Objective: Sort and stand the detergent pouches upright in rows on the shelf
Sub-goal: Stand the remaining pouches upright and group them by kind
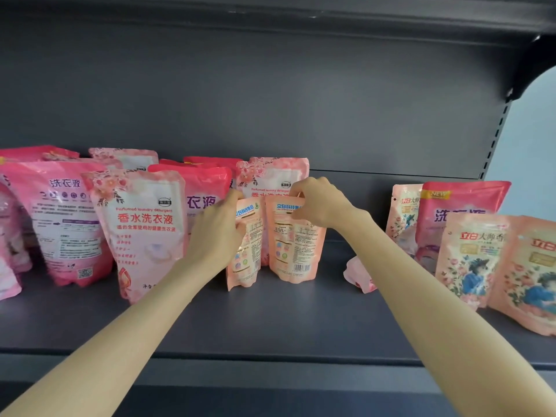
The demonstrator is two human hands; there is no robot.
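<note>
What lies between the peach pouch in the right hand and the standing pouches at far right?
Head view: one pink pouch lies toppled on the shelf, partly behind the right forearm; the rest of that stretch is bare.

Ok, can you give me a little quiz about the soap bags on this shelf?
1. True or false: the left hand grips the left pouch.
2. Where does the right hand pinch the right pouch? A) top edge B) bottom C) middle
3. Which side do both held pouches show us, front or back?
Key: 1 true; 2 A; 3 back.
</note>
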